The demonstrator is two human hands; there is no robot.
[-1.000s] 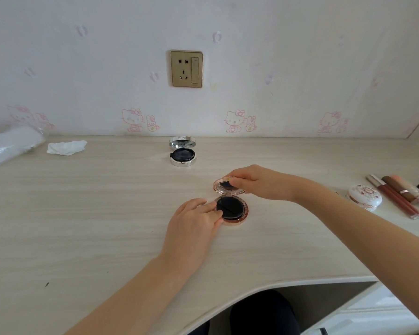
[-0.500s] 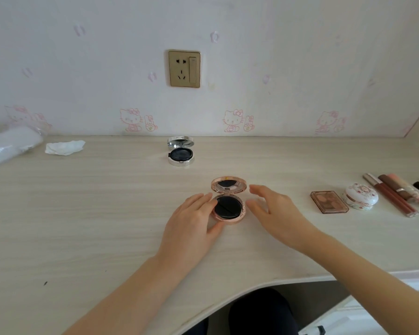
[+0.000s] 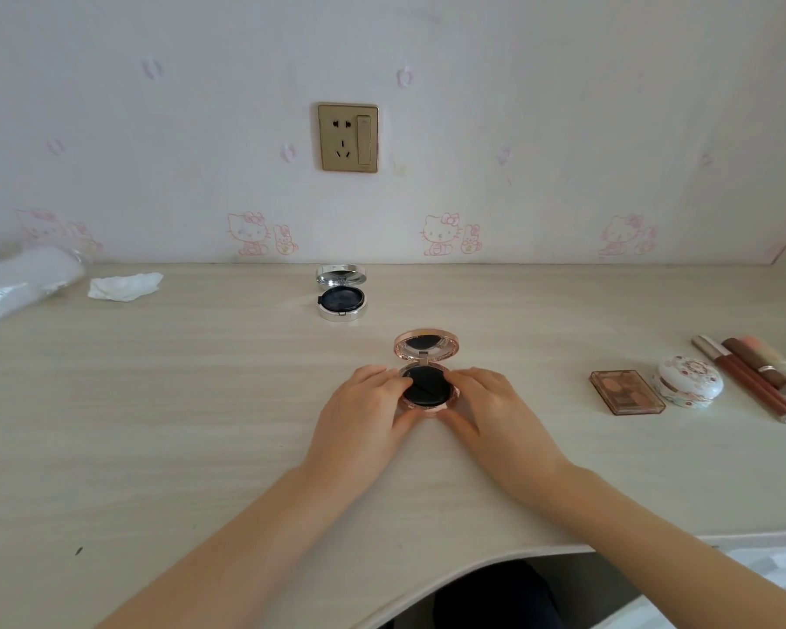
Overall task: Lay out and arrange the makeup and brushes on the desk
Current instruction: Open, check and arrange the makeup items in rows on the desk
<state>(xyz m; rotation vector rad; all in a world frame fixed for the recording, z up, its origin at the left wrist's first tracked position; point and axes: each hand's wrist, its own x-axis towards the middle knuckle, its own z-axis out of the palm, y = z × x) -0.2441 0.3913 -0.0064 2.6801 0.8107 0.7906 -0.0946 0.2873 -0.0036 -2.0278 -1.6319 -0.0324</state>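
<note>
A rose-gold round compact (image 3: 427, 389) lies open on the pale wooden desk (image 3: 200, 401), its mirror lid tilted up behind a black puff. My left hand (image 3: 364, 415) holds its left rim with fingers and thumb. My right hand (image 3: 491, 413) holds its right rim the same way. A silver round compact (image 3: 341, 299) stands open further back near the wall. At the right lie a brown eyeshadow palette (image 3: 627, 392), a floral white round case (image 3: 688, 381) and several lip gloss tubes (image 3: 754, 379).
A crumpled white tissue (image 3: 126, 286) and a clear plastic bag (image 3: 19, 283) lie at the back left. A wall socket (image 3: 348, 137) is above the desk. The desk's front edge curves inward at my lap (image 3: 486, 596).
My right hand left the mirror lid, swung round to the right and came in to hold the compact's right rim. The eyeshadow palette came into sight. My left hand stayed on the left rim.
</note>
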